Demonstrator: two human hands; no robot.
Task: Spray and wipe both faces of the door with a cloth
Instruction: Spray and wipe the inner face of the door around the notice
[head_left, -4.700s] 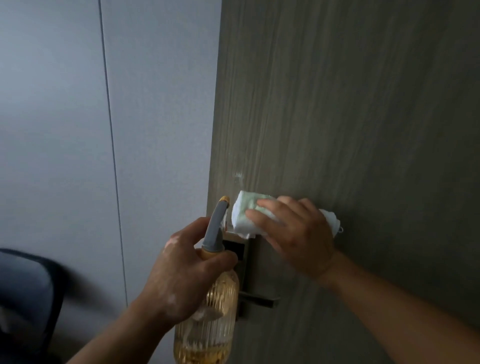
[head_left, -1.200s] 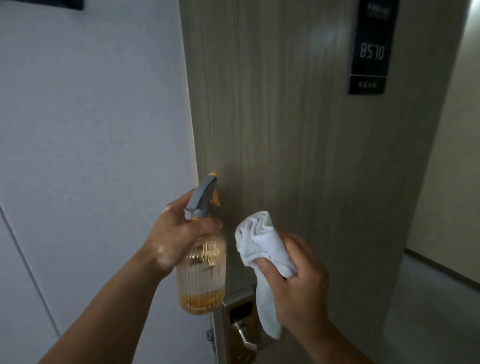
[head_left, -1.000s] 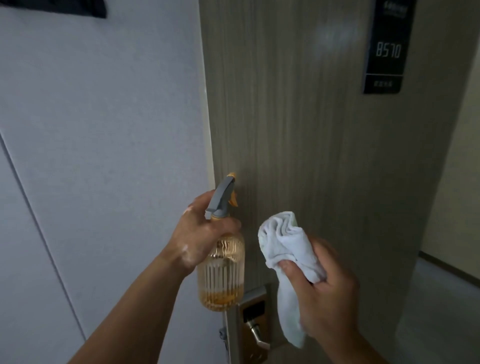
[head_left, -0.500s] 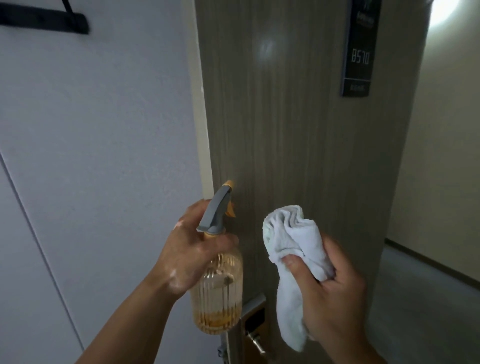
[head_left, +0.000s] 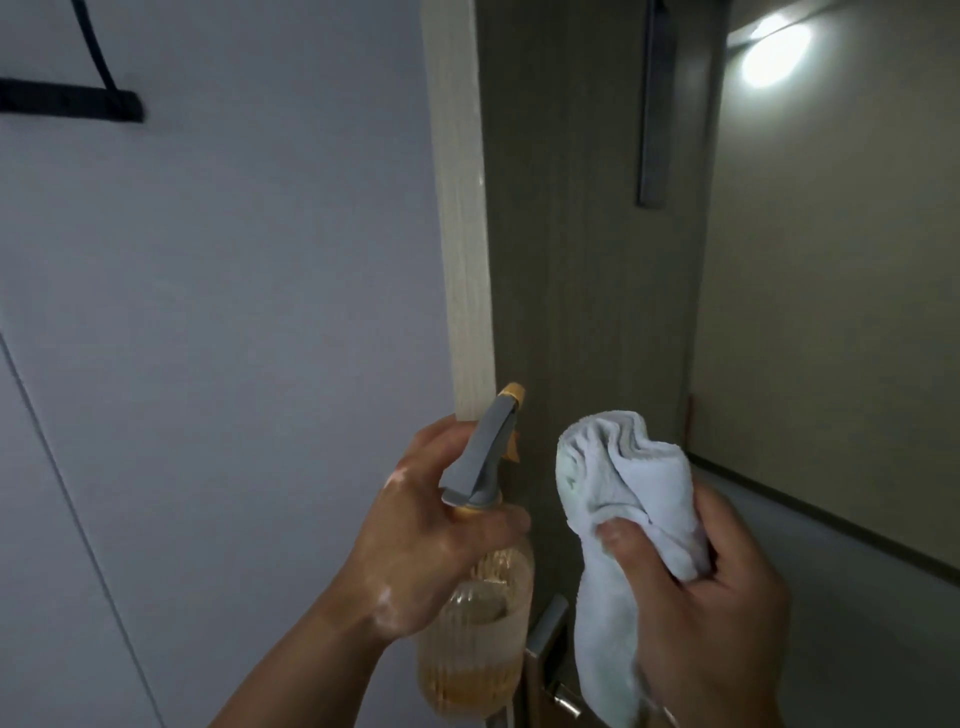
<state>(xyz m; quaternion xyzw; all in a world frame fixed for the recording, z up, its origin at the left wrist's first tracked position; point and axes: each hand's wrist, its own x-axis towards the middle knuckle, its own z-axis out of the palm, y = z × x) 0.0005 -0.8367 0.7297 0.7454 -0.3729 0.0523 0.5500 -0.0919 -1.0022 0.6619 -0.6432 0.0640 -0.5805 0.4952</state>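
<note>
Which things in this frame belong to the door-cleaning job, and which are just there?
In the job:
spray bottle, gripped by the left hand
cloth, gripped by the right hand
door

Just there:
black bar on the grey wall
lit lamp in the corridor

To your left you have a pale grey wall panel (head_left: 234, 312) with a thin dark seam (head_left: 67, 493) running down it at a slant. High on it sits a flat black bar (head_left: 72, 106), with a thin black cord (head_left: 93, 47) rising from it. To your right, a round glowing light (head_left: 774, 54) shines above a beige corridor wall (head_left: 831, 312), a dark skirting strip (head_left: 831, 512) and a grey floor (head_left: 872, 623).
</note>
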